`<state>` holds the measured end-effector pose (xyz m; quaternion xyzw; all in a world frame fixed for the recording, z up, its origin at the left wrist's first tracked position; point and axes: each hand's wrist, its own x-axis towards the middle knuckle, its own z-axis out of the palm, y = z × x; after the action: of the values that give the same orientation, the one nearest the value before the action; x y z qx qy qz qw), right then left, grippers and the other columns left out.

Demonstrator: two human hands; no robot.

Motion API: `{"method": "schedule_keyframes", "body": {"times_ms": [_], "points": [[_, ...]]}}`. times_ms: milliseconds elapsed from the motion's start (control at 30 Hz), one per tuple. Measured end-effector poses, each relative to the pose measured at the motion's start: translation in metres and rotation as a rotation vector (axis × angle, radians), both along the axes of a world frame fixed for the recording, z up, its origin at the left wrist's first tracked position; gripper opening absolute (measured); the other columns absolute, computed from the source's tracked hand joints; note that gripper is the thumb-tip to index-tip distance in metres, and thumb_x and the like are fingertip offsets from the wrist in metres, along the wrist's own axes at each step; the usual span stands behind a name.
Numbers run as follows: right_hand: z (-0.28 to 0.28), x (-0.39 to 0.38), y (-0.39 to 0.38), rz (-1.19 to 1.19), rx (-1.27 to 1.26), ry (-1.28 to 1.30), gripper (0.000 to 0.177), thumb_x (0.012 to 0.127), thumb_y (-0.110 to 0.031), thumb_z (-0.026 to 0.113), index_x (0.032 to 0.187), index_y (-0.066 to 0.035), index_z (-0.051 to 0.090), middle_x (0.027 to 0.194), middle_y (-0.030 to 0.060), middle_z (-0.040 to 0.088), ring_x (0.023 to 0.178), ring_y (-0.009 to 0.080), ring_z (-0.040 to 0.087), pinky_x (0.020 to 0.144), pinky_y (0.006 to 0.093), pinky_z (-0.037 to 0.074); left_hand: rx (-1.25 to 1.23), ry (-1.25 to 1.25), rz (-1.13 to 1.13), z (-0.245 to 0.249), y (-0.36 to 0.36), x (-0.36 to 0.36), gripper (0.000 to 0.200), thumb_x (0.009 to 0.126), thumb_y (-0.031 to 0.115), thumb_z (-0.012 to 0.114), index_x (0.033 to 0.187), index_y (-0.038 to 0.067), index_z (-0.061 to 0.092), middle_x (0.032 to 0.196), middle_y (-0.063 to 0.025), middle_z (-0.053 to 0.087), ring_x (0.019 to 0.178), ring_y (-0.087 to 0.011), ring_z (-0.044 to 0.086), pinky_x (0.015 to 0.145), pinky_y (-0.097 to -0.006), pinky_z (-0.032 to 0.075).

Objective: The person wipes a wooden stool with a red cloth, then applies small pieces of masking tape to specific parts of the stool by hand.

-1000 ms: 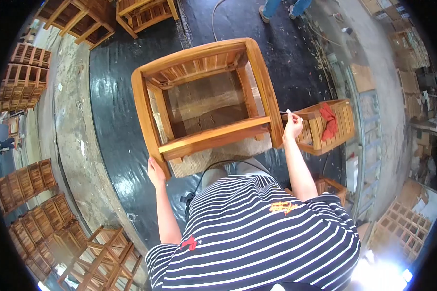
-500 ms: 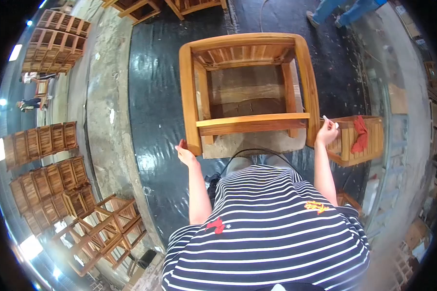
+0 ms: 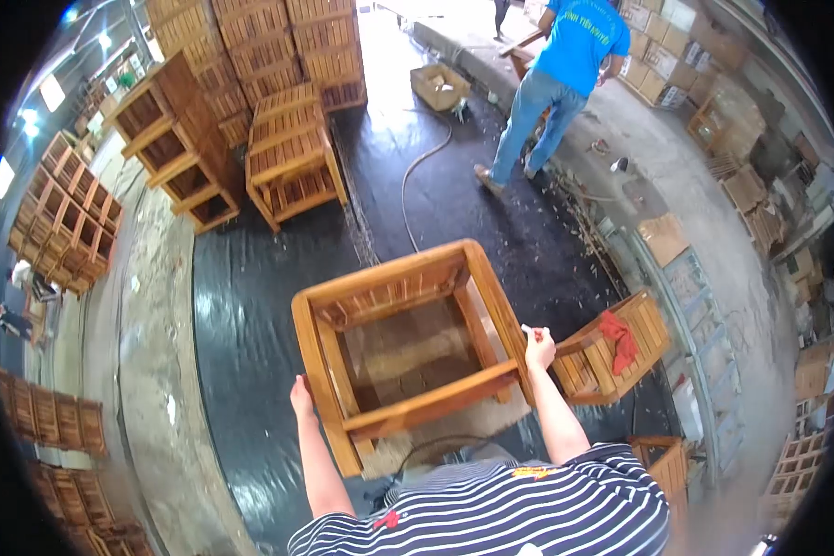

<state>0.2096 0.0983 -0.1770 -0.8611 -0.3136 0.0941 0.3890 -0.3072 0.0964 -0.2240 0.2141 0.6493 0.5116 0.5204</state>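
A wooden armchair frame (image 3: 408, 408) stands right in front of me, its slatted part toward the far side. My left hand (image 3: 301, 397) is at the outer side of its left arm, fingers extended rather than curled into a fist. Beside the right arm, my right hand (image 3: 539, 349) is closed, pinching a small white piece (image 3: 527, 329) that sticks out past the fingers. I cannot tell what this piece is. Close to that hand is a slatted wooden piece (image 3: 579, 366) with a red cloth (image 3: 619, 341) draped over it.
Black sheeting (image 3: 250, 371) covers the floor, with a hose (image 3: 408, 181) across it. Ahead on the left are a slatted wooden table (image 3: 292, 153) and stacked wooden furniture (image 3: 181, 139). A person in a blue shirt (image 3: 579, 46) stands ahead right, near cardboard boxes (image 3: 663, 56).
My view has tilted up and turned, bringing the far furniture and the person's upper body into sight. My left hand has shifted forward along the chair's arm; my right still pinches the white piece.
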Motion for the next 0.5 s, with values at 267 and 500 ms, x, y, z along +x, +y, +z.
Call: {"method": "schedule_keyframes", "body": {"times_ms": [267,500], "points": [[-0.005,-0.002,0.000,-0.050,-0.090,-0.215,0.015,0.080,-0.026,0.058,0.077,-0.011,0.057,0.078,0.0085,0.063,0.074,0.0300,0.061,0.065,0.0405,0.046,-0.023,0.319,-0.085,0.052,0.023,0.043,0.064,0.081,0.047,0.059,0.111,-0.009,0.053,0.109,-0.0144,0.058,0.101,-0.0219,0.054,0.087,-0.0305,0.041],[-0.006,-0.041,-0.032,-0.008,-0.153,-0.003,0.014,0.079,-0.026,0.059,0.078,-0.012,0.056,0.075,0.0083,0.063,0.072,0.0288,0.061,0.063,0.0396,0.046,-0.218,0.136,0.022,0.070,-0.041,-0.011,0.053,0.083,0.040,0.060,0.107,-0.007,0.057,0.101,-0.0089,0.060,0.089,-0.0155,0.055,0.078,-0.0272,0.044]]}}
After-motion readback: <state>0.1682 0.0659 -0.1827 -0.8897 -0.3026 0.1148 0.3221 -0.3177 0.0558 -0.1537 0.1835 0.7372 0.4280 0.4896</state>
